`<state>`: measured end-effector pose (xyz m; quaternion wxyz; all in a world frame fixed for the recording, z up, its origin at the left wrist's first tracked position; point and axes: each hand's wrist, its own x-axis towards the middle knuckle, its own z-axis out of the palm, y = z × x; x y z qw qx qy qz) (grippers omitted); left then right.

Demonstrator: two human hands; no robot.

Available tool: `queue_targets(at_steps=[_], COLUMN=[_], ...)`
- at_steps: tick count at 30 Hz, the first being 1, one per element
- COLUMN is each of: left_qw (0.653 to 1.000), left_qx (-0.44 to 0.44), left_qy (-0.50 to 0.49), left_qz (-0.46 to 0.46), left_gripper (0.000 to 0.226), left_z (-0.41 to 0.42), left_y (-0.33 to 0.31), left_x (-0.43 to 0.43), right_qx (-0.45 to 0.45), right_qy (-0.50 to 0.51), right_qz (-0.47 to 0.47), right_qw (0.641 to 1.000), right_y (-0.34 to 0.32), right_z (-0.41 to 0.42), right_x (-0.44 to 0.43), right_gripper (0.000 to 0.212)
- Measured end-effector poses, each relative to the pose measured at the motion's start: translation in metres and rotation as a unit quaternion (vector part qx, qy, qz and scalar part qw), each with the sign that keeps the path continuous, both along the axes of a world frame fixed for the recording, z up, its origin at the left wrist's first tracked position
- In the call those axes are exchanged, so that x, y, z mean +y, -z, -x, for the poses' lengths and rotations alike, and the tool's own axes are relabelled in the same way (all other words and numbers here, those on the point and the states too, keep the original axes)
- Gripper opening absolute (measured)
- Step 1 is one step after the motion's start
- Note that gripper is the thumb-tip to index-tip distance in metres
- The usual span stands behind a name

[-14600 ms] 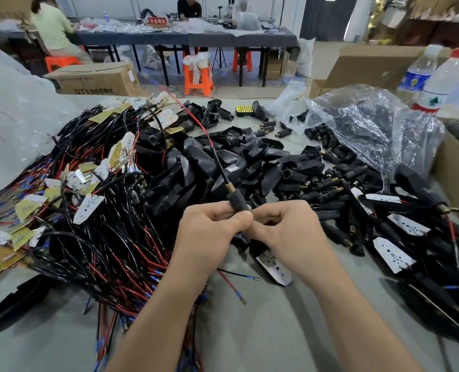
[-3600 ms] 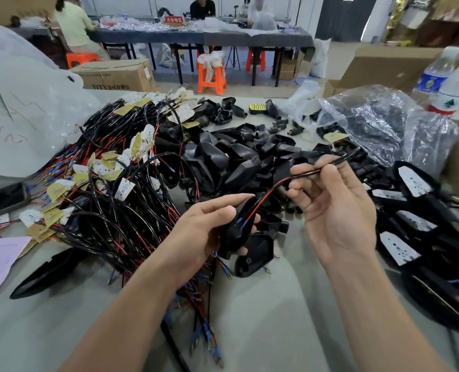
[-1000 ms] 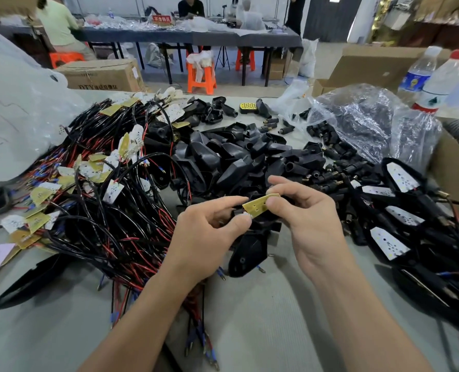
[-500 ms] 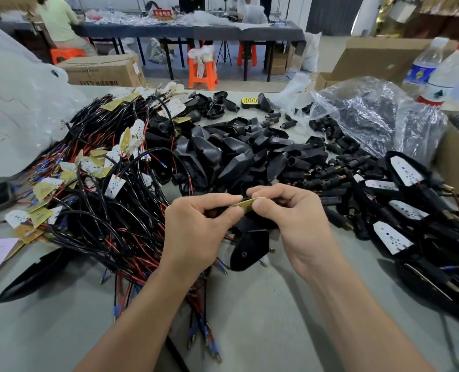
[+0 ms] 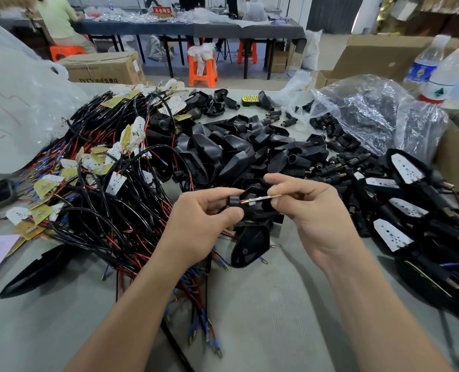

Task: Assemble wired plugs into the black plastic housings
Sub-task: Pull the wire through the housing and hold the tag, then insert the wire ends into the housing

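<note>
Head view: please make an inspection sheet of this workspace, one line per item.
Surface: grey table, bare near the person.
Job's things: pile of black housings behind the hands; one loose housing below them.
Clutter: clear plastic bag and two water bottles, far right.
Hands: left hand grips a black housing; right hand pinches a small board at it.
Cables: red and black wires heaped left of the hands.
Surroundings: cardboard box, orange stool, far table.
</note>
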<state>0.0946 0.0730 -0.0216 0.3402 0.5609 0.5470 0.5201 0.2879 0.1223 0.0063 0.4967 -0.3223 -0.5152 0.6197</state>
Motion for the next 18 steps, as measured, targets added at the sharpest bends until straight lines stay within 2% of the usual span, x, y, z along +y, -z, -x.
queue_targets(at_steps=[4, 7, 10, 13, 16, 18], left_qw=[0.999, 0.993, 0.989, 0.988, 0.983, 0.985], left_qx=[0.016, 0.021, 0.044, 0.065, 0.101, 0.098], left_qy=[-0.038, -0.101, -0.122, -0.122, -0.139, -0.13], left_qz=[-0.026, -0.06, -0.074, -0.067, -0.061, -0.05], left_gripper=[0.042, 0.049, 0.051, 0.049, 0.048, 0.04], left_z=[-0.003, -0.005, -0.008, -0.01, -0.008, -0.007], left_y=[0.002, 0.001, 0.001, -0.001, -0.001, -0.001], left_x=[-0.002, -0.007, -0.01, -0.01, -0.01, -0.009], right_qx=[-0.035, -0.022, -0.005, -0.046, -0.054, -0.051], right_qy=[0.051, 0.069, 0.034, -0.002, 0.028, 0.052], right_qz=[-0.011, 0.047, 0.106, 0.096, 0.075, 0.073], right_qw=[0.998, 0.996, 0.994, 0.994, 0.995, 0.995], right_y=[0.002, 0.001, 0.001, 0.003, 0.003, 0.003], right_z=[0.003, 0.005, 0.007, 0.009, 0.007, 0.005], right_x=[-0.001, -0.001, -0.003, -0.004, -0.003, -0.002], right_gripper=[0.044, 0.033, 0.022, 0.026, 0.026, 0.025])
